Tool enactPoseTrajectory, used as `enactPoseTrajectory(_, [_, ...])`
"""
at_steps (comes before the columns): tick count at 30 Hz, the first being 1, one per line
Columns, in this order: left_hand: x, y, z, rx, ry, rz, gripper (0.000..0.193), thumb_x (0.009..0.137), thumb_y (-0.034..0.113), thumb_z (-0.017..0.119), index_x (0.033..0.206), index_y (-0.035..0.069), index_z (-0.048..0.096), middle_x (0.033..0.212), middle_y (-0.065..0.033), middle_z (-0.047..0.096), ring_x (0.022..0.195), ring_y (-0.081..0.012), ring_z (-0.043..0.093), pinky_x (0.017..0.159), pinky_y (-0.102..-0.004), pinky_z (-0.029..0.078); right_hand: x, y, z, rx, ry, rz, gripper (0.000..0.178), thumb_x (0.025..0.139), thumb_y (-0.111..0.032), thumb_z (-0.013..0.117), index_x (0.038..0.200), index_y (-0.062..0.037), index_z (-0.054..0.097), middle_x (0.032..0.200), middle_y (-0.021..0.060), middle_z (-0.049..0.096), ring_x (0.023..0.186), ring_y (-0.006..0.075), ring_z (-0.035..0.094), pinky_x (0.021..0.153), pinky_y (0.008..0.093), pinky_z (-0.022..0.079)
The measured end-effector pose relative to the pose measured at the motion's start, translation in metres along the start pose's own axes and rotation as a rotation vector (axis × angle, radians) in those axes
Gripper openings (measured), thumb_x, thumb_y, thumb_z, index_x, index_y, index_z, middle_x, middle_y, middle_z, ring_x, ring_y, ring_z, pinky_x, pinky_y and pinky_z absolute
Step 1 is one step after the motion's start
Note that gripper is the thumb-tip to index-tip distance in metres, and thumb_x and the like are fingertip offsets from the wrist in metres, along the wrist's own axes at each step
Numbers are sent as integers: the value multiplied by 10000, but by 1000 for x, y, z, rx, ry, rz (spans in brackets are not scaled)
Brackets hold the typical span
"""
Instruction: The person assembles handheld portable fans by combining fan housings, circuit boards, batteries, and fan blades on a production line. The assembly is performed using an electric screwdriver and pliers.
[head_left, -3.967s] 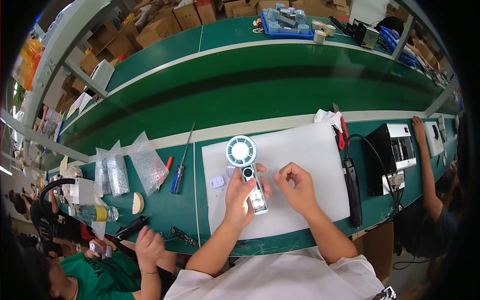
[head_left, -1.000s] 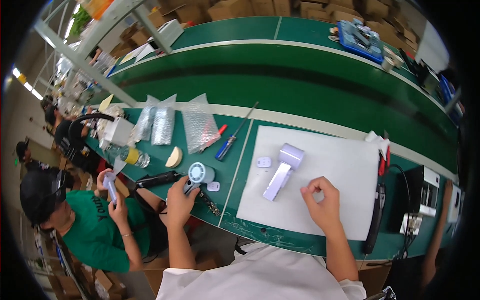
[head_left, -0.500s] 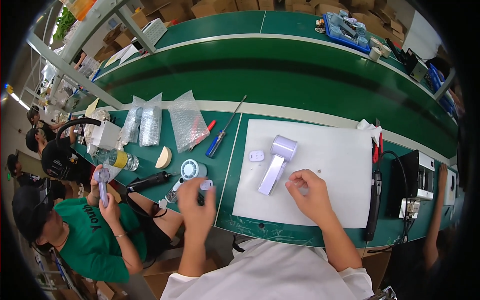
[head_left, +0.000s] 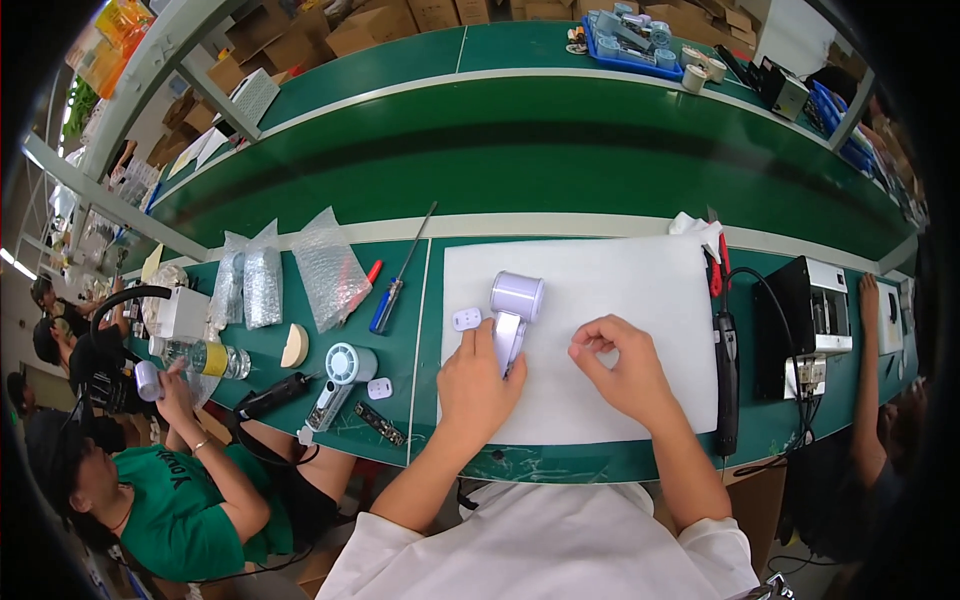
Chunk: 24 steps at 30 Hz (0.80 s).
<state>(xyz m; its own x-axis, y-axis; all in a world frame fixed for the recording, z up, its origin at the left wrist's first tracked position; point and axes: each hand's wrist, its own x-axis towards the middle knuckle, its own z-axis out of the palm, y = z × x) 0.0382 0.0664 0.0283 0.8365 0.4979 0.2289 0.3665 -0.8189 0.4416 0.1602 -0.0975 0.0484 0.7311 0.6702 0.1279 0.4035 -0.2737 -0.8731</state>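
A lavender handheld fan (head_left: pixel 518 297) lies on the white mat (head_left: pixel 570 415), its round head pointing away from me. My left hand (head_left: pixel 476 390) is closed round its handle, thumb on the right side and fingers on the left. Beside those fingertips lies a small lavender plate with dark holes (head_left: pixel 466 319). To the right of the fan, my right hand (head_left: pixel 625 372) is held over the mat with its fingers curled in and the thumb close to them. Whatever may be between these fingertips is too small or hidden to make out.
Left on the green bench: a light-blue fan (head_left: pixel 348 364), a circuit board (head_left: pixel 380 423), another lavender plate (head_left: pixel 380 388), an electric screwdriver (head_left: pixel 272 396), a blue-handled screwdriver (head_left: pixel 386 306), bubble-wrap bags (head_left: pixel 330 270). A corded black tool (head_left: pixel 727 390) lies right. A co-worker (head_left: pixel 190 500) sits left.
My left hand has come from the bench on the left onto the fan's handle and closed on it. My right hand keeps its curled pose. The head view has shifted to the right.
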Motion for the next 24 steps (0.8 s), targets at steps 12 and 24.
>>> enactPoseTrajectory(12, [7, -8, 2, -1284, -290, -344, 419, 934, 59, 630, 1319, -41, 496, 1013, -16, 608, 823, -58, 596, 704, -198, 469, 10, 26, 7, 187, 42, 62, 102, 852, -62, 682, 932, -3, 658, 834, 52, 671, 757, 127, 611, 719, 259, 488])
enactPoseTrajectory(24, [49, 21, 15, -1519, -410, -343, 398, 964, 179, 599, 1289, -9, 468, 1098, -55, 584, 914, -137, 640, 822, -277, 500, 12, 35, 6, 273, 124, 41, 204, 859, -65, 681, 1059, -32, 660, 788, 28, 648, 728, 105, 584, 697, 252, 476])
